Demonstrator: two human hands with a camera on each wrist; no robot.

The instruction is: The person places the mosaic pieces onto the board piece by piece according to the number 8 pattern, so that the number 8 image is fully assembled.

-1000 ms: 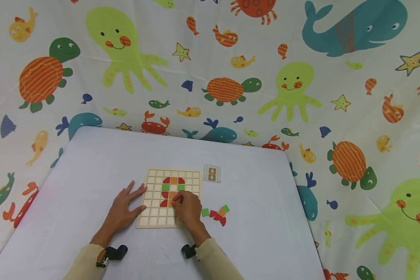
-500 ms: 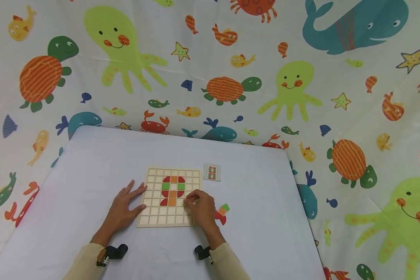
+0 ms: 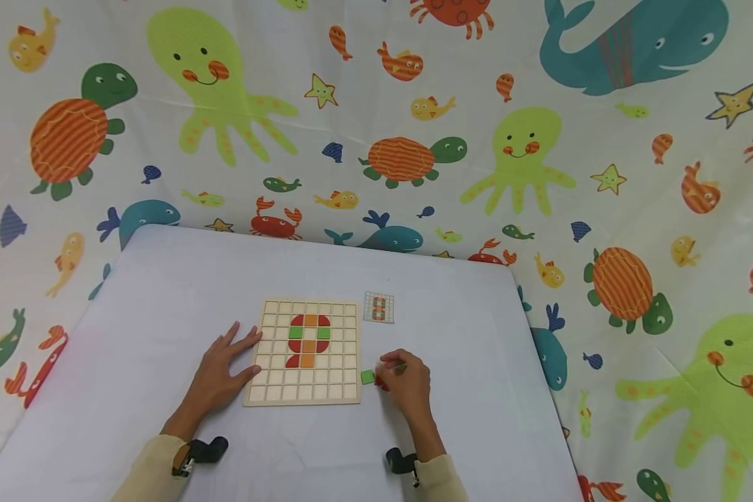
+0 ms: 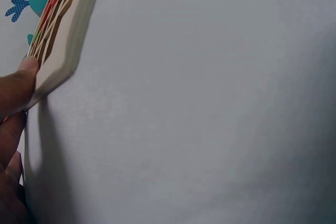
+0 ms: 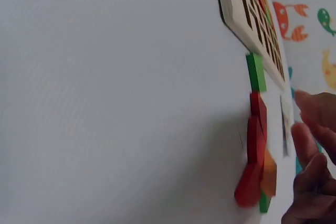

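A wooden grid board [image 3: 335, 395] lies on the white table, with red, orange and green tiles set in its middle columns. My left hand [image 3: 216, 369] rests at the board's left edge, fingers spread and fairly straight; the left wrist view shows the thumb [image 4: 30, 66] against the rim. Right of the board, my right hand [image 3: 410, 383] hovers over a small group of loose tiles. In the right wrist view its thumb and fingertips are apart from the tiles and grip nothing. Those tiles include a green square [image 3: 367, 377], red pieces [image 5: 256, 140] and an orange piece [image 5: 269, 174].
A small pattern card [image 3: 379, 307] printed with a similar coloured figure lies beyond the board's upper right corner. Behind the table [image 3: 489, 418] hangs a cloth [image 3: 351, 90] with sea animals on it. Each wrist carries a black camera [image 3: 208, 450].
My right hand has moved right, off the board and over to the loose tiles. The orange tile in the figure's lowest row is now uncovered. My left hand has stayed at the board's edge.
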